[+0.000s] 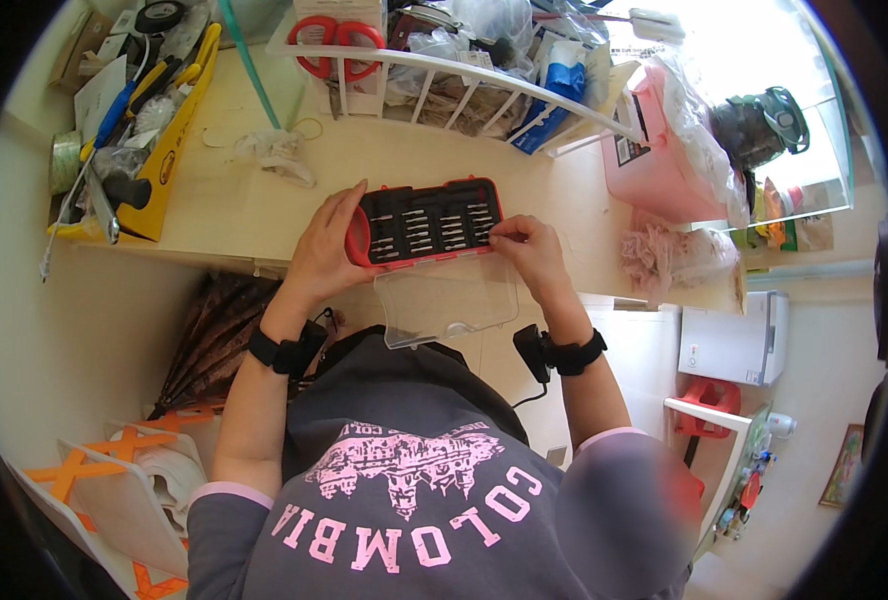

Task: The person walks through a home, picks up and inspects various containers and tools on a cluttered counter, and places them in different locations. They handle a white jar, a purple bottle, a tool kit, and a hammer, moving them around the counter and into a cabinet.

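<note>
A red and black screwdriver bit case [433, 202] lies open at the front of the table, with several metal bits [418, 230] in rows in its black insert. Its clear plastic lid [451, 300] hangs over the table's front edge towards me. My left hand [320, 244] grips the case's left end, thumb along the front side and fingers behind. At the right end, the thumb and forefinger of my right hand [535, 251] are pinched together at the right-hand column of bits. Whether a bit sits between those fingertips is hidden.
A yellow box of tools [178, 150] stands at the left. Behind the case is a white rack [451, 64] with red-handled scissors [335, 45]. A crumpled white glove or cloth [275, 154] lies nearby. On the right are a pink bin [661, 150] and a pink plastic bag [654, 259].
</note>
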`<state>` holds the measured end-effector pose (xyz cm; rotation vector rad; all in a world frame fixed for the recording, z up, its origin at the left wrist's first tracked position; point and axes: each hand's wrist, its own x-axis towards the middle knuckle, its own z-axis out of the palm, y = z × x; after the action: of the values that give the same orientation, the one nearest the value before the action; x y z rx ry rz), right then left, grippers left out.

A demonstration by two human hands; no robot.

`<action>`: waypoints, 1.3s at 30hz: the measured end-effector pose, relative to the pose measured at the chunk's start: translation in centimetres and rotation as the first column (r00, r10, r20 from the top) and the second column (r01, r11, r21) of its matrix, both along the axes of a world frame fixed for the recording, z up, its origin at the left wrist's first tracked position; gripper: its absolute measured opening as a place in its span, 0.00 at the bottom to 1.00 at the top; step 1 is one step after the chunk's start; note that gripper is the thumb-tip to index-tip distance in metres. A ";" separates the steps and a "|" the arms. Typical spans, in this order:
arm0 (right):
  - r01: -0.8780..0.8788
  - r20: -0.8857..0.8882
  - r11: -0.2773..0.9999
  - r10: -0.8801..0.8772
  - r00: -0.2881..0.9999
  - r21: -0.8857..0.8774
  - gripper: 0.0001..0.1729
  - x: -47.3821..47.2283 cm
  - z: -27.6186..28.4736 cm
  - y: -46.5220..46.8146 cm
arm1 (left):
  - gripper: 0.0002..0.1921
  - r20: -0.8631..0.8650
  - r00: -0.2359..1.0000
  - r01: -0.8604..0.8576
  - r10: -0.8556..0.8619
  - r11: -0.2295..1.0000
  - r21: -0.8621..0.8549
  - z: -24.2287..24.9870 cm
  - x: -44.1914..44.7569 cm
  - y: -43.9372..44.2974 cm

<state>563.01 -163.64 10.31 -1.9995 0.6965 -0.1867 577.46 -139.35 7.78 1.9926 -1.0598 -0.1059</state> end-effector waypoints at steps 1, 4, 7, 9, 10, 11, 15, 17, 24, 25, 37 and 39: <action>-0.022 -0.020 1.000 0.022 1.000 0.002 0.08 0.1 0.3 -0.2 | 0.52 0.002 1.000 0.000 0.000 1.000 0.001 0.0 0.0 0.0; -0.135 -0.118 0.978 0.117 0.986 -0.156 0.07 0.5 1.2 -0.5 | 0.52 0.009 1.000 0.000 0.000 1.000 0.005 0.1 0.0 0.0; -0.197 -0.192 0.966 0.164 0.968 -0.169 0.07 1.0 1.9 -0.9 | 0.52 -0.031 0.999 -0.007 0.008 1.000 0.023 0.1 0.0 0.0; -0.200 -0.228 0.971 0.167 0.959 -0.130 0.07 1.3 2.3 -1.0 | 0.52 -0.041 0.999 -0.002 0.003 1.000 0.022 0.2 0.0 0.0; -0.201 -0.248 0.973 0.168 0.954 -0.111 0.08 1.4 2.4 -1.1 | 0.53 -0.048 0.999 -0.003 0.004 1.000 0.021 0.2 0.1 0.0; -0.209 -0.245 0.973 0.179 0.953 -0.099 0.08 1.5 2.5 -1.1 | 0.53 -0.043 0.999 -0.003 0.004 1.000 0.023 0.2 0.1 0.0; -0.320 -0.296 0.905 0.235 0.926 -0.282 0.07 2.1 2.9 -1.0 | 0.53 -0.016 1.000 -0.005 0.005 1.000 0.022 0.0 0.1 -0.1; -0.389 -0.323 0.821 0.266 0.908 -0.418 0.07 2.4 2.9 -0.7 | 0.53 -0.002 1.000 -0.007 0.007 1.000 0.024 0.0 0.1 0.0; -0.447 -0.335 0.665 0.299 0.894 -0.599 0.08 2.5 2.3 0.4 | 0.53 -0.011 1.000 -0.010 0.010 1.000 0.027 0.1 0.1 0.0; -0.454 -0.329 0.633 0.314 0.891 -0.627 0.09 2.4 2.1 0.3 | 0.53 -0.010 1.000 -0.010 0.010 1.000 0.027 0.1 0.1 0.0; -0.310 -0.142 0.883 0.277 0.950 -0.354 0.28 -3.4 1.3 -2.7 | 0.54 -0.037 0.999 -0.007 0.009 0.999 0.044 0.2 0.0 0.1; -0.447 -0.209 0.688 0.405 0.890 -0.571 0.40 -4.9 1.6 -2.2 | 0.53 -0.039 0.999 0.000 0.001 1.000 0.023 0.2 0.1 0.1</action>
<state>558.12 -165.79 11.95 -2.7478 0.1787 -0.0614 577.51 -139.27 7.93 2.0042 -1.0373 -0.1565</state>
